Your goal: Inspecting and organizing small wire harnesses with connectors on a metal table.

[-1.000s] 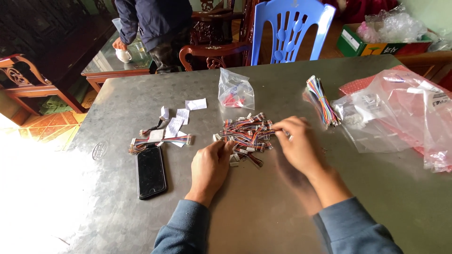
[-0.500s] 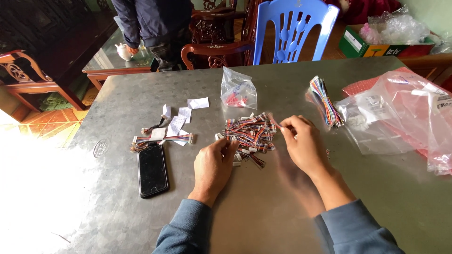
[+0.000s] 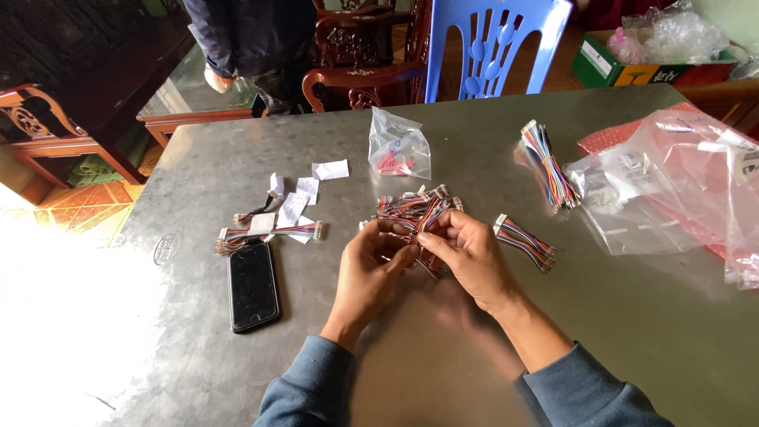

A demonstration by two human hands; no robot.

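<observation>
Both hands at table centre, over the near edge of a loose pile of short multicoloured wire harnesses with white connectors. Left hand and right hand fingertip to fingertip, pinching one small red-and-black wire lead pulled just off the pile; both grips closed on it, lead lifted slightly above the grey metal tabletop. Bare tabletop near side, between the sleeves and out to the near right; open strip also on the far side before the table's far edge. Just right of the right hand: one flat striped ribbon harness, apart from the hand. Farther right and far: a tied bundle of rainbow-coloured wires, touching a heap of clear plastic bags over a red sheet that runs to the right edge. Far of the pile: small clear plastic bag holding red parts, sitting upright. Left: black smartphone, screen dark, lying flat; just beyond it two more harnesses with white paper slips scattered. Beyond the far edge: blue plastic chair, dark carved wooden chair, another person standing at a glass-topped side table. Green cardboard box stuffed with crumpled clear plastic, far right.
</observation>
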